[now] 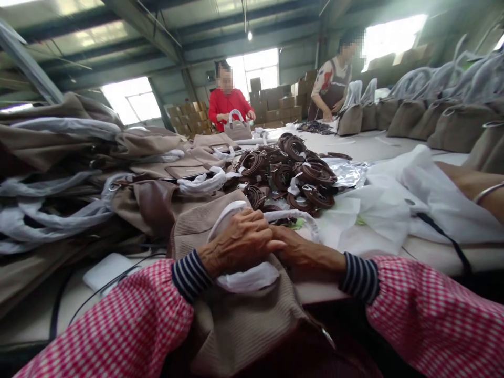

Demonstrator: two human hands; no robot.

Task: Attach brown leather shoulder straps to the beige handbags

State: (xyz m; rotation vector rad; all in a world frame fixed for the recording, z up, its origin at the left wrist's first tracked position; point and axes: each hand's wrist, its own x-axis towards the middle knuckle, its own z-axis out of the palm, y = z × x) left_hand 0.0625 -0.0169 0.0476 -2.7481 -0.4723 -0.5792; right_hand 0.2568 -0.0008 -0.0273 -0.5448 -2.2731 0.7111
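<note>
Beige handbag lies near and central under both hands, the left hand curled closed over its white-wrapped handle, the right hand half hidden, grip unclear, so a hard tug might tear that thin wrap.

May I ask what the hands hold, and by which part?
The left hand holds the beige bag by its white-wrapped handle; the right hand touches it, hold hidden.
</note>
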